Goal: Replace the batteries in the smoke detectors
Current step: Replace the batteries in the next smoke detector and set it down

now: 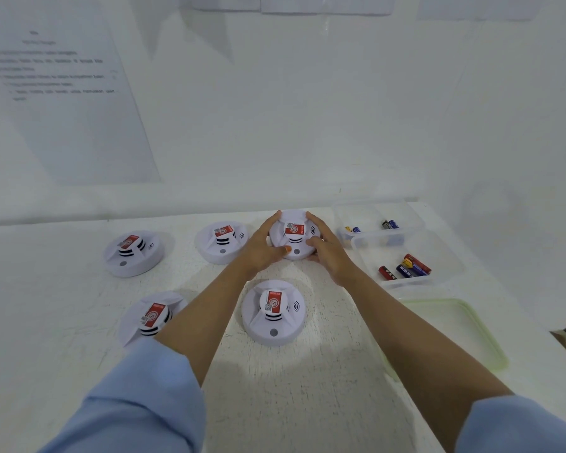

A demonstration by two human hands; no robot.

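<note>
The far detector (293,235) sits on the table (275,387), held between the left hand (262,246) and right hand (329,253). Left of it lie the middle detector (221,241) and, farther left, the leftmost detector (133,253). Nearer than it lie the near detector (273,312) and the near-left detector (151,317). Right of it, a back box (366,214) and a front box (445,253) hold batteries (406,268). Nearer and to its right is a lid (448,331).

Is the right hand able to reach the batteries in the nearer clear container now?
Probably yes: the right hand grips a detector just beside that container, which looks uncovered; nothing lies between.
</note>
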